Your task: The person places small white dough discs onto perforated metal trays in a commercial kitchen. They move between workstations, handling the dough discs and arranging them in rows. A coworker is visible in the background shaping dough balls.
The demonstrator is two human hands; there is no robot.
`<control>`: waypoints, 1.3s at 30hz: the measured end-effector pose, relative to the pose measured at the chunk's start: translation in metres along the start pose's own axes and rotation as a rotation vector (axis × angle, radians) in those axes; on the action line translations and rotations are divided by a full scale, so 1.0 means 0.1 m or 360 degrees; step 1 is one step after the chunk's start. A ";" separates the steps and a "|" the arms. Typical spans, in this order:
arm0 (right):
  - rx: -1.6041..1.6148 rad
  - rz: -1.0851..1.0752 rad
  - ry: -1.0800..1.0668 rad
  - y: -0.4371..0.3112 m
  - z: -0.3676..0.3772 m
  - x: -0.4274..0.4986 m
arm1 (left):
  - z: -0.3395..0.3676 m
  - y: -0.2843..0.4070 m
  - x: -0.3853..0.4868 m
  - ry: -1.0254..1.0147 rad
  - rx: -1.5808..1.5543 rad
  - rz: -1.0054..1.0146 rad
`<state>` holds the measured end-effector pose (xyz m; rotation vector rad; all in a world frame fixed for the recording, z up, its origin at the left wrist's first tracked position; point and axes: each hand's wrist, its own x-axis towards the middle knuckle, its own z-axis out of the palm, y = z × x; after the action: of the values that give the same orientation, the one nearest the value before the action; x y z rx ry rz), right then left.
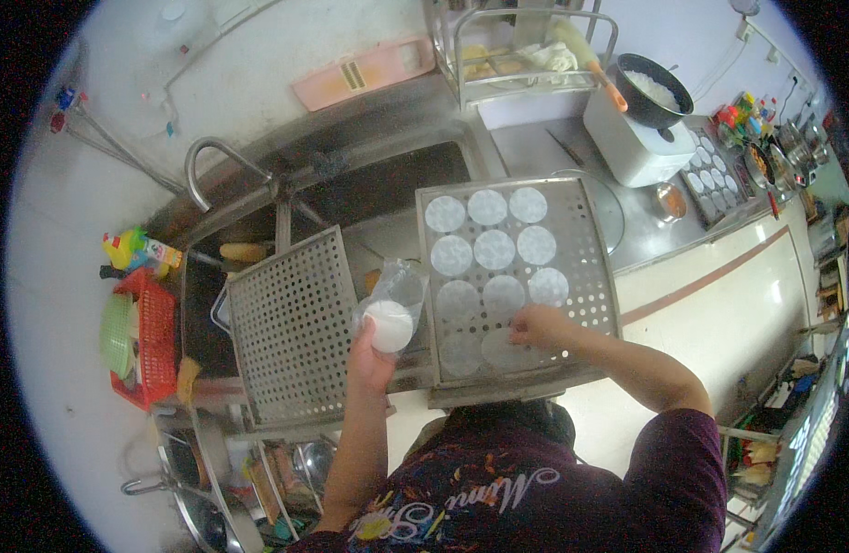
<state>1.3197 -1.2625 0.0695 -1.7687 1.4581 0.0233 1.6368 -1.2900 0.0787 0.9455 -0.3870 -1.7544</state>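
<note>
My left hand grips a clear plastic bag with a stack of white round paper sheets in it, held between the two trays. Over the near part of a perforated metal tray, the fingers of my right hand are bunched together at the edge of a thin round sheet. Whether they pinch that sheet is hidden. Several more pale discs lie flat in rows of three on this tray; those in the nearest row look more see-through.
A second perforated tray leans over the sink at left. Behind it curves a steel faucet. A red basket stands far left. At right are a glass lid, a white container bearing a black pot, and a metal bowl.
</note>
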 end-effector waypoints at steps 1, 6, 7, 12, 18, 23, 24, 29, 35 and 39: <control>-0.0070 -0.0052 0.0076 -0.01 0.04 0.01 | -0.02 -0.01 0.00 -0.0036 -0.0015 -0.0042; -0.0513 -0.0166 0.0261 0.02 0.20 0.09 | 0.11 -0.09 -0.06 -0.0154 -0.0024 -0.0102; -0.0520 -0.0164 0.0245 0.02 0.21 0.08 | 0.11 -0.11 -0.05 -0.0153 -0.0016 -0.0118; -0.0547 -0.0196 0.0400 -0.16 0.08 -0.09 | 0.10 -0.18 -0.04 -0.0165 0.0006 -0.0179; -0.0016 -0.0551 0.1066 -0.83 -0.38 -0.13 | 0.43 -0.27 -0.13 -0.0108 0.0051 -0.0263; -0.0100 -0.0350 0.0658 -1.01 -0.48 0.01 | 0.73 -0.29 -0.16 -0.0240 0.0222 -0.0249; -0.0113 -0.0357 0.0715 -0.97 -0.47 0.05 | 0.78 -0.29 -0.13 -0.0263 0.0232 -0.0235; -0.0054 -0.0572 0.0937 -0.77 -0.55 0.04 | 0.92 -0.30 -0.07 -0.0248 0.0146 -0.0179; 0.0558 -0.0085 0.0744 -0.19 -0.92 -0.41 | 0.73 -0.25 0.02 -0.0116 0.0000 -0.0202; 0.0084 0.0007 0.0299 0.43 -0.50 -0.52 | 0.57 -0.18 0.06 -0.0182 -0.0034 -0.0099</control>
<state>1.2444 -1.2491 0.1039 -1.7629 1.5809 -0.1819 1.5815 -1.2988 0.1000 0.8526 -0.4155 -1.8713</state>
